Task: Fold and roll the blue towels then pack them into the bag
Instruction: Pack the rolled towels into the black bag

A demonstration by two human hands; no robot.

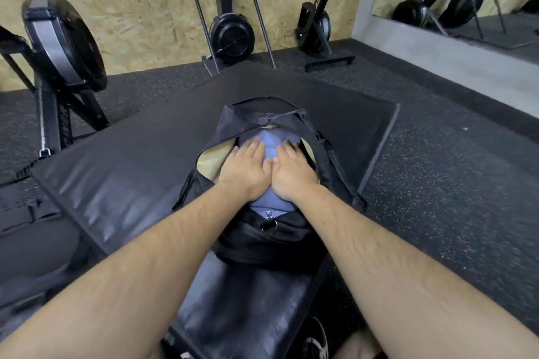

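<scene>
Both hands lie flat on the towels (pixel 269 141), which sit inside the bag (pixel 262 245) and fill its mouth from the far end to the near end. The left hand (pixel 248 172) has its fingers straight and close together, palm down, pressing the blue cloth on the left half of the bag's mouth. The right hand (pixel 291 175) lies the same way on the right half. Neither hand is curled round anything; they grasp nothing and only press. The two thumbs meet over the middle of the bag, and a strip of towel shows between the forefingers and again below the wrists, at the near end of the bag.

The bag's zip is undone and its black edges are spread wide, so that the tan lining (pixel 211 159) shows left of the left hand and in a thin sliver right of the right hand. At the far end of the bag the handles (pixel 269 119) cross over the opening, just beyond the fingertips. A metal zip pull (pixel 267 214) lies at the near end, touching the towel's edge.

The bag rests on a black mat (pixel 131 154), with bare mat to its left, beyond it and to its right. Speckled floor (pixel 437 183) lies right of the bag, past the mat's edge. Three rowers (pixel 232 35) stand against the wall, well beyond the bag.
</scene>
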